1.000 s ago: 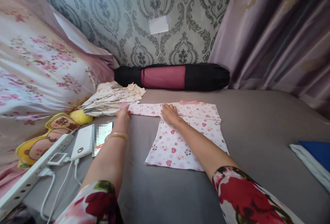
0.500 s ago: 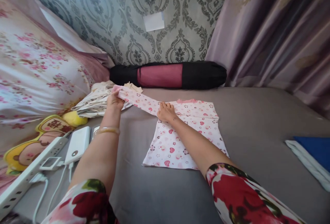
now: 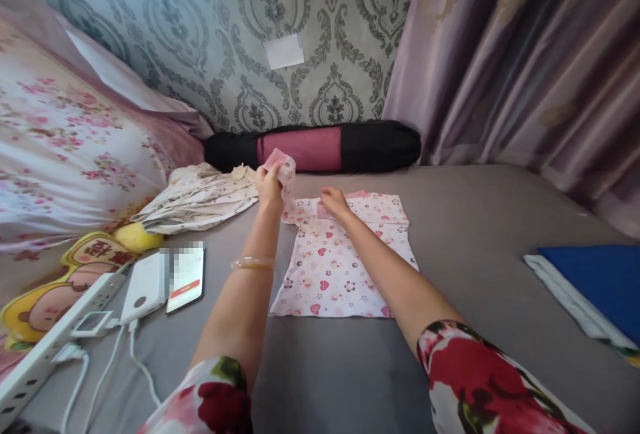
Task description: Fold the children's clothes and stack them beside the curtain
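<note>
A child's white long-sleeved shirt with pink hearts and flowers lies spread on the grey bed. My left hand is closed around the pink-cuffed end of its left sleeve, holding it above the sheet. The sleeve bends back toward the shirt's shoulder. Over the upper part of the shirt, my right hand hovers or rests lightly with bent fingers slightly apart, just above a pink cuff. The other sleeve lies folded across the chest, below the pink collar.
Crumpled light clothes lie at the left, near a phone, a white power bank, a power strip with cables and a yellow cushion. Behind is a black-and-pink roll. Folded blue cloth lies at right.
My left hand has moved right with the sleeve end, so the stretched sleeve now bends back toward the shirt. My right hand has lifted a little off the shoulder, baring a pink cuff.
</note>
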`<state>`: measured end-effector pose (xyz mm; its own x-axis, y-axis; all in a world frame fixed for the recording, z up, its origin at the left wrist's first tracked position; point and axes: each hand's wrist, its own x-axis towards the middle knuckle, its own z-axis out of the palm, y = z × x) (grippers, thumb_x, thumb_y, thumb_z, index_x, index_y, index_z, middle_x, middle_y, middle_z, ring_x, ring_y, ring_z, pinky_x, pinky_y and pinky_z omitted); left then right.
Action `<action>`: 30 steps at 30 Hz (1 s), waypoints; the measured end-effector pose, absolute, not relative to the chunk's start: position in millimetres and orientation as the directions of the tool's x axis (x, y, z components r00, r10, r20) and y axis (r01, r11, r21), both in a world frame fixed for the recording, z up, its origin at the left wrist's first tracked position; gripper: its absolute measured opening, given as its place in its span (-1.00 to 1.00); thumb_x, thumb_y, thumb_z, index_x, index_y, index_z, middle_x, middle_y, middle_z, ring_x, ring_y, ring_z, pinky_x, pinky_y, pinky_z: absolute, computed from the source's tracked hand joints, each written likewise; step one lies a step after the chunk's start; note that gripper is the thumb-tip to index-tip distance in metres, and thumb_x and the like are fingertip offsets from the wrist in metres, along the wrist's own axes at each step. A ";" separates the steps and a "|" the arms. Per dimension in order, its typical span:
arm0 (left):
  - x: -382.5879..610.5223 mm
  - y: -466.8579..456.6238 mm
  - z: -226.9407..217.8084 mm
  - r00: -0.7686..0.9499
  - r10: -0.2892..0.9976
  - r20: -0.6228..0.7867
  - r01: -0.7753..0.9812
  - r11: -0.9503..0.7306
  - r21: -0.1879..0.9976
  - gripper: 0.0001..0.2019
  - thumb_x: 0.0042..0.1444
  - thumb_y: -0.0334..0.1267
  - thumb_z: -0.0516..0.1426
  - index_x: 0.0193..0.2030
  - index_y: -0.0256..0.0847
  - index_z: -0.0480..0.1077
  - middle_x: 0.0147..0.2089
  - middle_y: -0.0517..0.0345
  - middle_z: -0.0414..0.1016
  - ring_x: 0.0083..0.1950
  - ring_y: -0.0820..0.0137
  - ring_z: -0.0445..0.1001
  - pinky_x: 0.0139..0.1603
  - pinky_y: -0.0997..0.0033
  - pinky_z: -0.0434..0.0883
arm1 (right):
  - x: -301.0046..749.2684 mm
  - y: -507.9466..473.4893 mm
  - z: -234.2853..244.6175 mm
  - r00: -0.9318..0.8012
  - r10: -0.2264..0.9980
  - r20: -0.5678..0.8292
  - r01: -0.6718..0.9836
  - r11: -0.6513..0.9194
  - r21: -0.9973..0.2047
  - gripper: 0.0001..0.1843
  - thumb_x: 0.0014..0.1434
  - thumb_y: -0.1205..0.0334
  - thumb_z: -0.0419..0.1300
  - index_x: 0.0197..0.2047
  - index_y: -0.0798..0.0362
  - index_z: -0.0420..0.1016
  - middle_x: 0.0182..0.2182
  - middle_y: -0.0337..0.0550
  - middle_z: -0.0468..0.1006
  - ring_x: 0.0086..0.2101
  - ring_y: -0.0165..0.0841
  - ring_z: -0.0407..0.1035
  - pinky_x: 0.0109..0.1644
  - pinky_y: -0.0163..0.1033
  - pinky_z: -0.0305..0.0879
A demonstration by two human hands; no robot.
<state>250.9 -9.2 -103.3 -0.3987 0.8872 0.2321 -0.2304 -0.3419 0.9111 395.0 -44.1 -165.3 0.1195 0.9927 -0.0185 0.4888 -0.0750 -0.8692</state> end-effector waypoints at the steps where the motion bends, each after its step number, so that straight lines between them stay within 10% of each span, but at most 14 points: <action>1: 265.0 -14.7 -109.8 -0.368 0.896 0.249 -0.199 -0.338 0.920 -0.86 0.00 -0.27 0.13 -0.40 -0.18 0.19 -0.49 0.37 0.24 -0.42 0.54 0.35 -0.36 0.57 0.30 | 406.0 -50.5 -164.7 0.147 0.985 -0.095 0.331 -0.140 -0.933 -0.52 0.24 0.33 -0.12 0.19 0.10 0.31 0.04 0.02 0.49 -0.04 -0.27 0.44 -0.02 -0.20 0.37; 7: 341.2 -53.6 -158.2 -0.146 0.909 0.391 0.089 -0.381 0.920 -0.88 0.17 -0.24 0.10 -0.34 -0.19 0.23 -0.48 0.31 0.31 -0.43 0.51 0.36 -0.35 0.53 0.32 | 466.3 -92.1 -164.5 0.110 0.914 -0.391 -0.489 -0.292 -0.822 -0.66 0.36 0.18 -0.19 0.08 0.10 0.22 -0.15 0.08 0.54 -0.25 -0.29 0.50 -0.17 -0.13 0.47; 10: 361.6 -74.8 -177.0 0.143 0.913 0.381 0.170 -0.402 0.900 -0.78 0.21 -0.18 0.09 -0.05 -0.20 0.29 -0.16 0.06 0.52 -0.13 0.36 0.50 -0.12 0.38 0.41 | 480.5 -104.1 -169.4 0.057 0.897 -0.438 -0.663 -0.294 -0.689 -0.56 0.36 -0.02 -0.22 0.03 0.09 0.25 -0.23 0.05 0.55 -0.28 -0.24 0.50 -0.20 -0.05 0.48; 15: 352.7 -95.8 -182.8 0.236 0.890 0.390 0.517 -0.455 0.725 -0.61 0.31 -0.18 -0.09 0.20 -0.27 0.24 0.19 -0.15 0.40 0.24 0.21 0.34 0.25 0.15 0.23 | 482.3 -110.2 -180.2 0.011 0.936 -0.352 -0.745 -0.227 -0.627 -0.39 0.33 -0.21 -0.29 -0.06 0.04 0.38 -0.27 -0.02 0.58 -0.21 -0.21 0.49 -0.13 -0.01 0.47; 20: 319.7 -95.6 -186.8 -0.062 0.920 0.388 0.833 -0.166 0.528 -0.47 0.12 -0.51 -0.11 0.27 -0.37 0.17 0.25 -0.18 0.33 0.34 0.22 0.19 0.34 0.13 0.07 | 477.9 -107.6 -188.1 0.086 0.926 -0.366 -0.740 -0.187 -0.646 -0.86 0.25 0.28 0.06 -0.16 0.08 0.41 -0.38 -0.12 0.59 -0.27 -0.31 0.51 -0.08 -0.13 0.47; 30: 306.1 -94.1 -209.3 -0.011 0.956 0.292 0.934 -0.095 0.345 -0.35 0.05 -0.56 -0.09 0.34 -0.30 0.06 0.32 -0.10 0.25 0.41 0.22 0.05 0.36 -0.03 -0.01 | 485.0 -100.4 -189.3 0.305 0.914 -0.269 -0.567 -0.053 -0.822 -0.68 0.00 0.62 0.03 -0.25 0.07 0.39 -0.45 -0.26 0.57 -0.34 -0.38 0.53 -0.10 -0.18 0.50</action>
